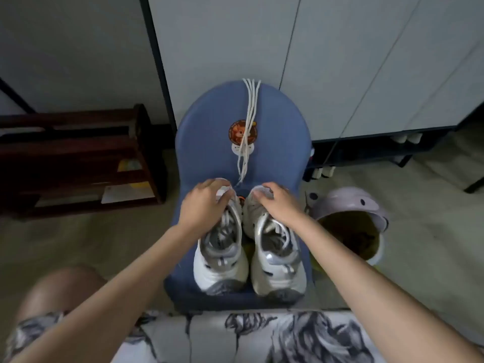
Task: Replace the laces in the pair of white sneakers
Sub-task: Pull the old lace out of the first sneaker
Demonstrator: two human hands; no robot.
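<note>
On chair (209,132): two sneakers (221,247), two hands (203,203).

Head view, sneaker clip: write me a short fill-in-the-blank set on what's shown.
1. The two white sneakers stand on a small ____ chair.
2. Spare white laces hang over the chair's ____.
3. The left hand and right hand each grip a sneaker at its ____ end.

Missing words: blue; backrest; toe

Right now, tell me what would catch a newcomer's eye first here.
Two white sneakers stand side by side on a blue chair, with the left hand and right hand each gripping one at its far end. A bundle of white laces hangs down the chair's backrest above them.
</note>
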